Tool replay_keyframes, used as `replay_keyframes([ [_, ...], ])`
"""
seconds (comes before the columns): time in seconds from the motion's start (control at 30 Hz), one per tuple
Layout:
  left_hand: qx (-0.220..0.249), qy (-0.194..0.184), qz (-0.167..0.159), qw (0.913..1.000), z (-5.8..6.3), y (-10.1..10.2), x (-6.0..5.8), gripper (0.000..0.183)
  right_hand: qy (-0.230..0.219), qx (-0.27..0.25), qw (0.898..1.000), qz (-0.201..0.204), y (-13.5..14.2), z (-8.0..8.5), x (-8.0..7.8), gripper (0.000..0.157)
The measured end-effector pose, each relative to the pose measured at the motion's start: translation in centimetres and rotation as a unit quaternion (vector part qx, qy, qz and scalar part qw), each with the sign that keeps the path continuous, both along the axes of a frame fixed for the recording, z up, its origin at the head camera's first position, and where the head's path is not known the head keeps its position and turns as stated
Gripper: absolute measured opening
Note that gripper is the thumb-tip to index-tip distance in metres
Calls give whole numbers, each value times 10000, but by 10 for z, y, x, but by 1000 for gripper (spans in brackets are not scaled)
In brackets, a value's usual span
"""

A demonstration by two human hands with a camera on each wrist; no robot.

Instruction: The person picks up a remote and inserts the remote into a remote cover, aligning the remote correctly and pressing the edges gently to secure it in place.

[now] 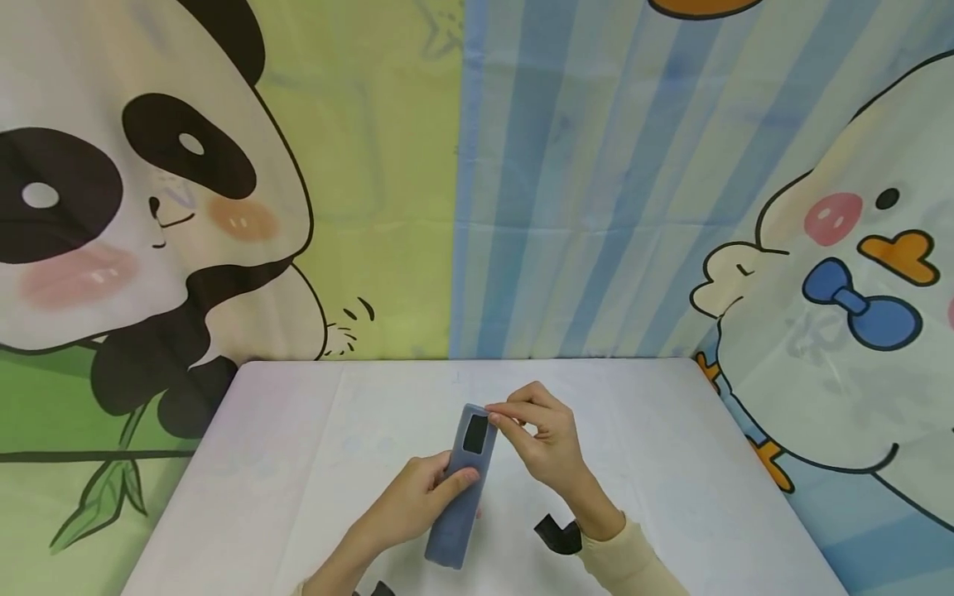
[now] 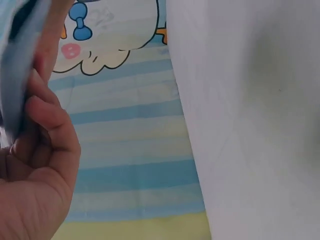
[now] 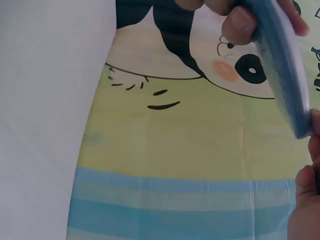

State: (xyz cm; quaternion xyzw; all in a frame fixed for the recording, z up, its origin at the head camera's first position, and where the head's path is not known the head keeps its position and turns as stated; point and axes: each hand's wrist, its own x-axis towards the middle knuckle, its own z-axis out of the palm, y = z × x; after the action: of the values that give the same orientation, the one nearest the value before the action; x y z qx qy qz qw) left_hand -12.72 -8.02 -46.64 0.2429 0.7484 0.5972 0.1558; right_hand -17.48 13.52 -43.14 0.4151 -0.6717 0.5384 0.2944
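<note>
A long, narrow blue-grey box-like object (image 1: 462, 488) with a dark, pale-edged rectangle near its upper end is held tilted over the table; its exact kind cannot be told. My left hand (image 1: 417, 501) grips its middle, thumb across the front face. The thumb and index finger of my right hand (image 1: 547, 439) pinch at its top right corner. In the left wrist view the blue object (image 2: 17, 75) is blurred beside the curled fingers of the left hand (image 2: 47, 165). From the right wrist, its edge (image 3: 280, 65) shows between both hands.
A white table (image 1: 358, 430) lies under the hands. Behind it hangs a cloth backdrop (image 1: 387, 165) with a cartoon panda and a white bird. Black straps (image 1: 559, 536) show by the wrists.
</note>
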Motion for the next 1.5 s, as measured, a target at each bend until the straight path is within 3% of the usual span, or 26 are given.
replay_keyframes([
  [0.17,40,242,166,9996,1,4,0,35,691,91,9965,-452,-3,4,0,12],
  [0.3,-272,1132,419,9923,-4,5,3,32,670,472,9964,-229,-3,11,6,13],
  [0.4,-582,2169,718,9718,-10,3,3,27,349,723,9967,151,-1,13,9,17],
  [0.5,-706,3075,977,9439,-13,1,1,24,-71,768,9960,456,3,11,10,19],
  [0.57,-699,3442,1010,9308,-13,-1,0,25,-445,818,9939,587,5,10,11,24],
  [0.63,-649,3637,936,9245,-13,-3,-1,26,-858,952,9889,753,6,10,12,32],
  [0.7,-537,3632,741,9272,-11,-5,-1,25,-1232,1101,9815,967,6,10,13,38],
  [0.73,-435,3513,563,9335,-10,-5,0,23,-1319,1216,9785,1013,6,10,13,38],
  [0.87,84,2569,-280,9660,-4,-5,3,18,-1296,1493,9712,1330,7,11,11,36],
  [0.93,295,2075,-559,9762,-1,-4,4,18,-1261,1567,9691,1431,7,14,11,35],
  [1.0,497,1784,-653,9805,3,-3,5,17,-1368,1533,9675,1475,6,17,11,35],
  [1.17,987,1061,-515,9881,15,1,5,16,-1666,1195,9693,1361,6,16,10,33],
  [1.27,1009,782,-329,9913,17,3,6,19,-1722,1239,9669,1420,6,11,10,27],
  [1.4,278,1042,116,9941,16,2,8,26,-1634,1568,9661,1236,3,5,11,28],
  [1.5,-533,1392,374,9881,16,2,10,32,-1550,1722,9674,1019,2,1,14,30],
])
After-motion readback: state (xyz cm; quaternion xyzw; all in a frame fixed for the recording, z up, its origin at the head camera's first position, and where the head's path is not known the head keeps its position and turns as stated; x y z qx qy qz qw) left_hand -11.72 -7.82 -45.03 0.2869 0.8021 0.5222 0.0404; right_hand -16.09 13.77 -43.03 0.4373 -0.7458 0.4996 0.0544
